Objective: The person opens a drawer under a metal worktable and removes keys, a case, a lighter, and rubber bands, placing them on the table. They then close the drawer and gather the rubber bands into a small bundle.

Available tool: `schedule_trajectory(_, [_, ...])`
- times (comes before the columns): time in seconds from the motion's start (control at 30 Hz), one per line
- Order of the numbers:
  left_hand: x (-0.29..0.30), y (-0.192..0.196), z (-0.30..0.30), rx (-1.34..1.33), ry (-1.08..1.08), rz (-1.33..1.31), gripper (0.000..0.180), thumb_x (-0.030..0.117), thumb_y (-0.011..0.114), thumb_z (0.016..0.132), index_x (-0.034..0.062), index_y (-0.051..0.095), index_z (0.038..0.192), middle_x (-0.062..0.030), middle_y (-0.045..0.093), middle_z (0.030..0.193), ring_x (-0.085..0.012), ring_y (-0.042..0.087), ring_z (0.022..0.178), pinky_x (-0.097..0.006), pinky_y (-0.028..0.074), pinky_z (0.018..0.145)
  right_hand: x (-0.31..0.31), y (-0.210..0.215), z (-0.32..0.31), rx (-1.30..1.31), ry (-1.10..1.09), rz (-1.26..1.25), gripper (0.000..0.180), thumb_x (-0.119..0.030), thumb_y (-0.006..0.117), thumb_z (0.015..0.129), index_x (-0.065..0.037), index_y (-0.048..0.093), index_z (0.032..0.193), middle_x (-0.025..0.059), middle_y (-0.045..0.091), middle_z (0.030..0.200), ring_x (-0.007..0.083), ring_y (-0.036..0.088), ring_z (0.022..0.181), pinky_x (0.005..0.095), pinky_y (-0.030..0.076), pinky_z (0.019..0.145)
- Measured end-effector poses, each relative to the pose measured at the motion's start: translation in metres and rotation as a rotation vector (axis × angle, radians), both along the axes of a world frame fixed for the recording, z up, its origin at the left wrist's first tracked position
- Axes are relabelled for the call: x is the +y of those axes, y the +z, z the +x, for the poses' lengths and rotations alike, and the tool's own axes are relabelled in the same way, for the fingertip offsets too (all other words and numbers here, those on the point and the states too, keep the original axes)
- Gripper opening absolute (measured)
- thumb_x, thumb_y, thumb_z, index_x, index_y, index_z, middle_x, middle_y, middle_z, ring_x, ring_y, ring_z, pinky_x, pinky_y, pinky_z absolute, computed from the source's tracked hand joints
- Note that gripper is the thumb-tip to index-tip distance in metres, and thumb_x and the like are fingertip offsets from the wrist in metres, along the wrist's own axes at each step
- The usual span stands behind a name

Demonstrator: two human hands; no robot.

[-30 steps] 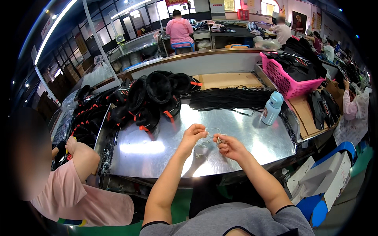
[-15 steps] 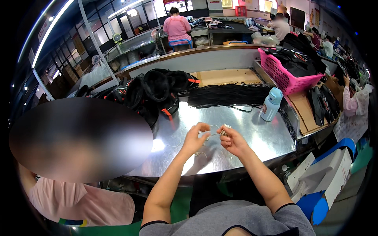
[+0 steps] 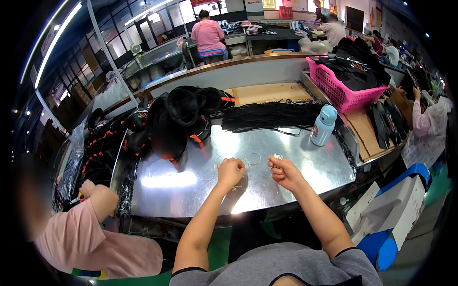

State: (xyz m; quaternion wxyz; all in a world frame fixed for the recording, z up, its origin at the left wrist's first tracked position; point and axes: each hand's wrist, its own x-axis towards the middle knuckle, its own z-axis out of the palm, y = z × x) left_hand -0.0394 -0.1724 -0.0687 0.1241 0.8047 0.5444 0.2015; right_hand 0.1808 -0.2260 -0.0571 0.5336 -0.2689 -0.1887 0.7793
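Note:
Over the metal tabletop (image 3: 315, 169), my right hand (image 3: 287, 175) is closed around a small bundle of whitish cord (image 3: 277, 157), its ends sticking up above the fingers. My left hand (image 3: 231, 172) is lower and to the left, its fingers curled down close to the metal. Thin white cord (image 3: 254, 154) lies in loose loops beside these fingers, and more strands trail on both sides of the hand. What the left fingertips pinch, if anything, is hidden by the hand.
Black strips (image 3: 269, 116) lie across the table's back. Black padded pieces with orange tabs (image 3: 183, 107) are heaped at left. A light-blue bottle (image 3: 324, 126) stands right, before a pink basket (image 3: 341, 90) of black pieces. A co-worker in pink (image 3: 90, 238) is close on my left.
My left hand has curled its fingers and dropped slightly; my right hand has shifted a little right, widening the gap. The co-worker at left has moved back from the table, uncovering its left part.

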Motion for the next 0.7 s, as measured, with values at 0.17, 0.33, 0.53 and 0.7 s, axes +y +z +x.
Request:
schedule_trajectory(0.17, [-0.008,0.037,-0.007,-0.631,-0.105,-0.421,0.015,0.014,0.07,0.08,0.0017,0.068,0.089,-0.0041,0.065,0.083,-0.0136,0.058,0.081,-0.028,0.046,0.073,-0.004,0.023,-0.024,-0.326,-0.013,0.094,0.024,-0.02,0.07,0.086,-0.007,0.06,0.103,-0.0038,0.054,0.077,0.0027,0.037,0.052,0.0188,0.029,0.046])
schedule_trajectory(0.33, [-0.02,0.067,-0.001,-0.691,-0.148,-0.413,0.015,0.013,0.07,0.081,-0.0007,0.068,0.088,-0.0037,0.064,0.082,-0.0114,0.056,0.079,-0.026,0.045,0.072,0.004,0.026,-0.041,-0.498,0.052,0.283,0.017,-0.018,0.067,0.088,-0.006,0.061,0.098,-0.0039,0.055,0.074,0.0027,0.039,0.054,0.0183,0.03,0.048])
schedule_trajectory(0.53, [-0.025,0.053,-0.006,-0.94,-0.113,-0.476,0.014,0.013,0.068,0.084,0.0011,0.067,0.09,-0.0004,0.064,0.085,-0.0089,0.055,0.083,-0.025,0.043,0.077,-0.002,0.025,-0.041,-0.518,0.06,0.276,0.018,-0.023,0.066,0.089,-0.006,0.062,0.09,-0.0049,0.052,0.07,0.0031,0.039,0.055,0.0197,0.028,0.048])
schedule_trajectory(0.7, [-0.025,0.048,-0.005,-1.094,-0.078,-0.489,0.011,0.013,0.066,0.086,0.0021,0.066,0.089,0.0005,0.062,0.086,-0.0083,0.054,0.084,-0.024,0.042,0.078,-0.008,0.029,-0.033,-0.53,0.111,0.274,0.021,-0.026,0.063,0.091,-0.005,0.062,0.089,-0.0045,0.048,0.064,0.0036,0.04,0.055,0.0198,0.029,0.049])
